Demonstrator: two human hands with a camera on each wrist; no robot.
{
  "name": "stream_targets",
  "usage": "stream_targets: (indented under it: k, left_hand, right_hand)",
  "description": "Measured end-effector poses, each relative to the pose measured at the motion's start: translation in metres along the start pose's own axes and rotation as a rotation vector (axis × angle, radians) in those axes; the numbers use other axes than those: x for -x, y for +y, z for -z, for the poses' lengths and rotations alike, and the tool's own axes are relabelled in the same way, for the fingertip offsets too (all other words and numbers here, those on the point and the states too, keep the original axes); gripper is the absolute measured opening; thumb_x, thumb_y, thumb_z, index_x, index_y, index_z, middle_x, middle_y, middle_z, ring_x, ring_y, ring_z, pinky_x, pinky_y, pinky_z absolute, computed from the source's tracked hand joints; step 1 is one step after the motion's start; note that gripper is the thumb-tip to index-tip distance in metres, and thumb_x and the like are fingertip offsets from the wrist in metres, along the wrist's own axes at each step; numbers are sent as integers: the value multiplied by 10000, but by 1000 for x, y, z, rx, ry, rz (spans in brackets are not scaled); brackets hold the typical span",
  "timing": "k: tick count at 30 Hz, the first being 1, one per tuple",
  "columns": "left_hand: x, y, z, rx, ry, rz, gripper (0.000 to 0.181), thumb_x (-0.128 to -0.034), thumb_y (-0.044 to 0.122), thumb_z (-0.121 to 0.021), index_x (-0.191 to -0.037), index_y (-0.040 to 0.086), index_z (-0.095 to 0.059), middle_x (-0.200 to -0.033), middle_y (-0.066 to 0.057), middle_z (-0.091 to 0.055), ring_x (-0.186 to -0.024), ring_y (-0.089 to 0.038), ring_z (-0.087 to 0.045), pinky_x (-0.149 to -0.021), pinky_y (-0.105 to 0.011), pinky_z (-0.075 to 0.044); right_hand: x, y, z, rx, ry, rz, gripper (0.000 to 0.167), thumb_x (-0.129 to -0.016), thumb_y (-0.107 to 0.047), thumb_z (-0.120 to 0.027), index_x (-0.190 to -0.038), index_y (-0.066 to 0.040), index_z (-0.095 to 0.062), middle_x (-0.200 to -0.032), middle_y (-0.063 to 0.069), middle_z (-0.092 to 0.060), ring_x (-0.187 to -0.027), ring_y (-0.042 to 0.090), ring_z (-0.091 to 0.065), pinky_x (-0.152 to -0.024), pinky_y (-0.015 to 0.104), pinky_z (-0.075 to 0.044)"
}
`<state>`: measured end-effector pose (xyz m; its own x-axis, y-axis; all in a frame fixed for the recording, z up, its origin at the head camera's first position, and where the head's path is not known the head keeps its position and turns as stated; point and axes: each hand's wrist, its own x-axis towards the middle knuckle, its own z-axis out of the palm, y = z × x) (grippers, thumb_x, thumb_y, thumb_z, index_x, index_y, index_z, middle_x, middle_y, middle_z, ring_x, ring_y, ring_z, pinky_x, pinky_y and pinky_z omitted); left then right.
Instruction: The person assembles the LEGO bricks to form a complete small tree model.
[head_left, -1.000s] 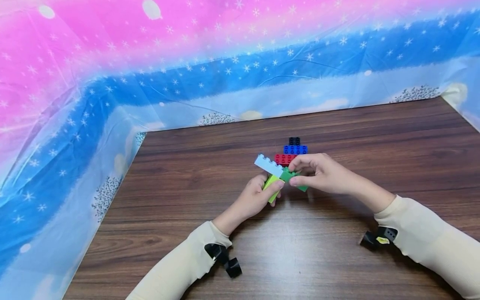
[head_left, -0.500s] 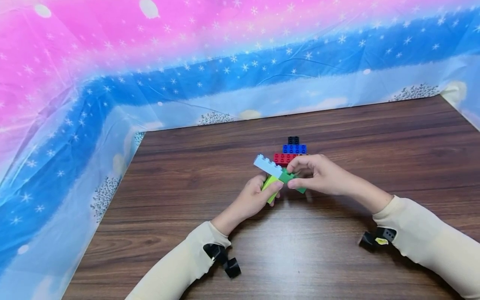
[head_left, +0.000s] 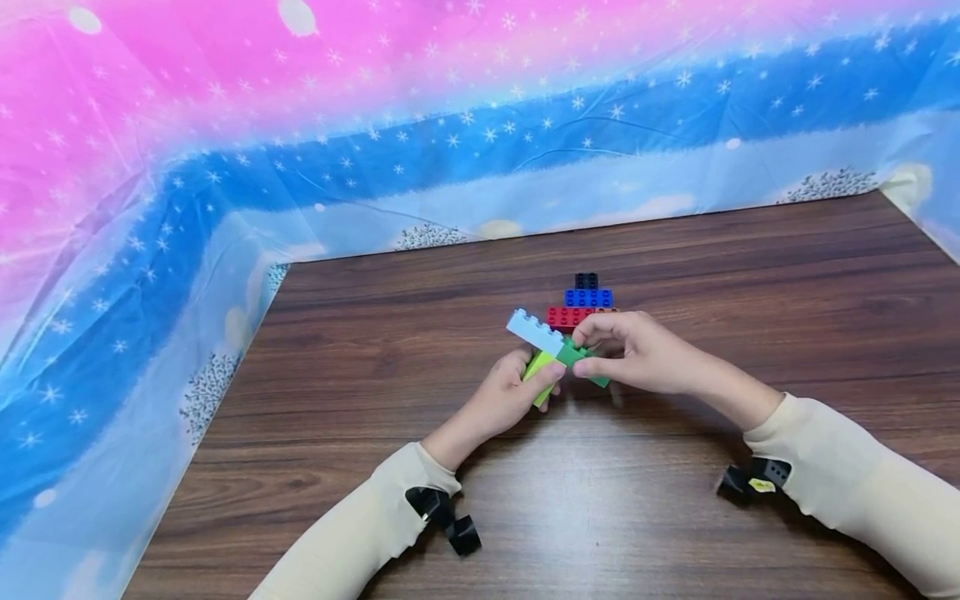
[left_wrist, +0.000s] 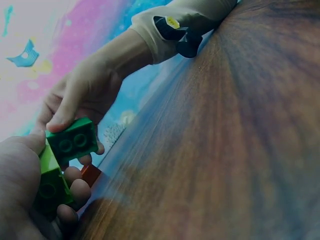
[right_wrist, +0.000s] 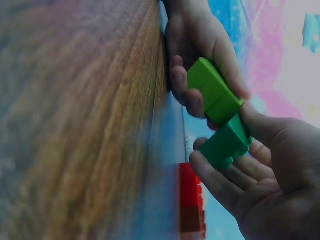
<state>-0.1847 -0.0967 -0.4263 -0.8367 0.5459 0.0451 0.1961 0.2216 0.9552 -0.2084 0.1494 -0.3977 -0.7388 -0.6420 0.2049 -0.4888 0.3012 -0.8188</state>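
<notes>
Both hands busy, work held up over the near side of the brick row, clear of the tabletop (head_left: 337,400) in the wrist views.

Left hand (head_left: 504,395): fingers and thumb clamped round a lime block (right_wrist: 214,90); seam lines on it, so possibly more than one brick. Right hand (head_left: 648,354): thumb and index finger pinching a green brick (right_wrist: 226,142), which sits against the lime block's end. Can't tell whether those two are locked or just touching. Light blue brick (head_left: 536,331) lies across the top by the left thumb, one end jutting out to the left, studs up.

Just beyond the hands: red brick (head_left: 564,317), blue brick (head_left: 588,298) and black brick (head_left: 587,282) in rows, plus an orange-brown brick (right_wrist: 191,218) beside the red, partly behind the right hand.

Risks, my read:
- Green twists out if the right-hand pinch rolls; it's a fingertip hold on a short piece.
- Light blue pops off if the free end gets knocked; long overhang, no finger seen supporting it.
- Pressing with the pieces in mid-air means the left grip takes all the load; misaligned studs could make it slip.
- Right knuckles close to the red row; a low sweep could shove it.
</notes>
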Motion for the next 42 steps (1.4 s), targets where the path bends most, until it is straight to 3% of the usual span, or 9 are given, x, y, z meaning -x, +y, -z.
stream_targets:
  k: [9, 12, 14, 18, 22, 26, 29, 34, 42]
  left_hand:
    - [0, 0, 2, 95, 14, -1, 237, -1098, 160, -568, -1223, -38, -608, -949, -194, -729, -659, -163, -658, -553, -256, -512]
    - [-1, 1, 2, 109, 36, -4, 215, -1073, 147, -590, -1203, -22, -619, -952, -196, -745, -643, -161, -663, -515, -253, -484]
    - [-2, 2, 2, 100, 55, 9, 216, -1060, 165, -598, -1195, -2, -620, -937, -176, -749, -632, -152, -658, -492, -250, -456]
    - [-2, 2, 2, 98, 64, 33, 240, -1056, 200, -591, -1201, 10, -600, -888, -150, -730, -611, -145, -633, -482, -249, -436]
    - [-2, 1, 1, 107, 63, 42, 271, -1085, 242, -555, -1190, -5, -589, -833, -129, -702, -585, -138, -613, -477, -245, -433]
    - [-2, 0, 0, 129, 72, 50, 315, -1109, 296, -506, -1159, -2, -595, -805, -65, -694, -574, -129, -611, -469, -238, -432]
    - [-2, -2, -2, 165, 72, 57, 334, -1107, 325, -482, -1131, 10, -587, -794, -45, -698, -566, -127, -612, -464, -242, -427]
    - [-1, -4, -3, 165, 70, 37, 326, -1100, 302, -495, -1141, -8, -586, -791, -117, -705, -551, -130, -603, -457, -248, -427]
    - [-3, -4, 0, 122, 67, -50, 281, -1083, 206, -551, -1106, -67, -614, -743, -132, -679, -531, -131, -594, -500, -265, -511]
  right_hand:
    - [-3, -1, 7, 62, 5, 63, 99, -965, -125, -790, -1056, -126, -752, -1055, -45, -745, -978, 135, -713, -849, 351, -602]
    - [-9, 1, 15, 285, 104, 120, 40, -988, -147, -764, -1021, -133, -784, -1042, -6, -724, -931, 188, -673, -795, 390, -567]
    - [-15, 1, 21, 459, 161, 97, 94, -1002, -168, -747, -1054, -104, -792, -1060, 49, -711, -950, 244, -639, -809, 451, -518]
    - [-25, 3, 25, 684, 95, -15, 229, -972, -235, -788, -1143, -84, -797, -1133, 114, -689, -1046, 321, -594, -829, 525, -441]
    - [-29, 6, 19, 720, -2, -31, 237, -923, -231, -845, -1123, -109, -810, -1139, 98, -691, -1042, 313, -578, -809, 498, -445]
    - [-28, 6, 13, 706, -12, 15, 186, -883, -185, -881, -1044, -140, -800, -1160, 75, -716, -1074, 308, -575, -832, 514, -463]
    - [-25, 5, 8, 679, -22, 43, 152, -870, -147, -888, -930, -189, -755, -1028, -8, -733, -1083, 289, -573, -801, 481, -447]
    - [-22, 1, 2, 647, -60, 52, 242, -878, -107, -860, -785, -222, -669, -717, -131, -583, -856, 189, -531, -709, 366, -399]
    - [-20, -16, 16, 518, -157, 2, 280, -887, -73, -805, -720, -182, -609, -660, -87, -520, -602, 77, -438, -569, 267, -413]
